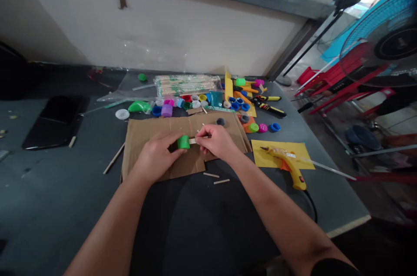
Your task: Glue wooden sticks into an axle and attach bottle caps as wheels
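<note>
My left hand [158, 156] pinches a green bottle cap [183, 142] above a flat sheet of brown cardboard [146, 130]. My right hand [216, 140] is closed on a short wooden stick [193, 140], whose end meets the side of the green cap. Both hands hover over the middle of the cardboard. Two short stick pieces [216, 178] lie on the dark table just in front of the cardboard.
A yellow glue gun [289, 163] rests on yellow paper [301, 150] to the right. Behind the cardboard lie several coloured caps [239, 103], a pack of wooden sticks [185, 84], and cutters [269, 106]. A black tablet [55, 119] lies left. A fan [384, 37] and red chairs [339, 78] stand right.
</note>
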A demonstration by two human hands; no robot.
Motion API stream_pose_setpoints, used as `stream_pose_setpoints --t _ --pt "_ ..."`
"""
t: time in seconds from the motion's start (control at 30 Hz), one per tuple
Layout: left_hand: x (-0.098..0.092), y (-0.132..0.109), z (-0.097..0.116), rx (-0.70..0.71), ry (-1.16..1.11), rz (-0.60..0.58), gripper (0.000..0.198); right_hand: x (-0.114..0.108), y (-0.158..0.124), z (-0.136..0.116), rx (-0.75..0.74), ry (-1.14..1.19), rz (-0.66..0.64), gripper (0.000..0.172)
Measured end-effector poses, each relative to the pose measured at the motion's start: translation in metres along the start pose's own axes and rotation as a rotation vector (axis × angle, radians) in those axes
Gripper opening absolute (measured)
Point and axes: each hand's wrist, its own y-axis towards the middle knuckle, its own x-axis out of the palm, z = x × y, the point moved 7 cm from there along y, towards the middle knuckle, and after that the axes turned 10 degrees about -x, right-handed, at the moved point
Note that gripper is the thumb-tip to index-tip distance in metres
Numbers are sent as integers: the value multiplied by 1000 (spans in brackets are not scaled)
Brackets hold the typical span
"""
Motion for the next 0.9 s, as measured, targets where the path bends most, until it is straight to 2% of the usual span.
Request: stream_pose_setpoints --t 0.9 --pt "0 -1 -1 5 33 -5 33 -1 -2 0 -24 -28 -47 5"
